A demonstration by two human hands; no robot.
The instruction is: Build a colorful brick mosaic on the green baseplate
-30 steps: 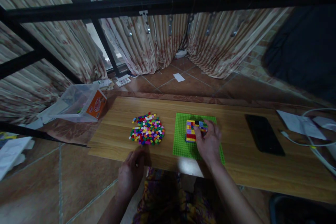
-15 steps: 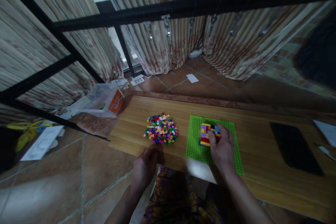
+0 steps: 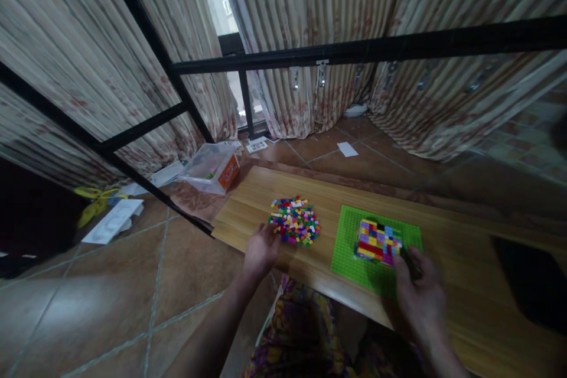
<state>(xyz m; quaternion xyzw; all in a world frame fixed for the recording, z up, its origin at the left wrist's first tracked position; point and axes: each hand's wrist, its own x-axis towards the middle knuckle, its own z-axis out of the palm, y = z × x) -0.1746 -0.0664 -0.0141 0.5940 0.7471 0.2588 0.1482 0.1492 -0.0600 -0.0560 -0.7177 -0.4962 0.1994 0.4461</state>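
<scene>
A round pile of small multi-coloured bricks [image 3: 295, 227] lies on the wooden tabletop [image 3: 336, 195]. My left hand [image 3: 261, 248] rests on the table's near edge, its fingertips at the pile's left rim. To the right lies a green baseplate [image 3: 349, 254] bearing a flat rectangle of joined coloured bricks [image 3: 378, 242]. My right hand [image 3: 420, 295] is blurred, just off the baseplate's near right corner and clear of the brick rectangle. Something dark shows at its fingertips; I cannot make out whether it is a brick or a shadow.
A clear plastic box with an orange label [image 3: 212, 168] sits on the floor beyond the table's left end. A black phone [image 3: 531, 277] lies at the far right of the table. Black metal bars [image 3: 354, 50] cross overhead and at the left. Papers [image 3: 113, 221] lie on the tiled floor.
My right hand has come off the brick rectangle and drawn back toward me. My left hand has moved up to the pile's edge. The view has swung left and upward.
</scene>
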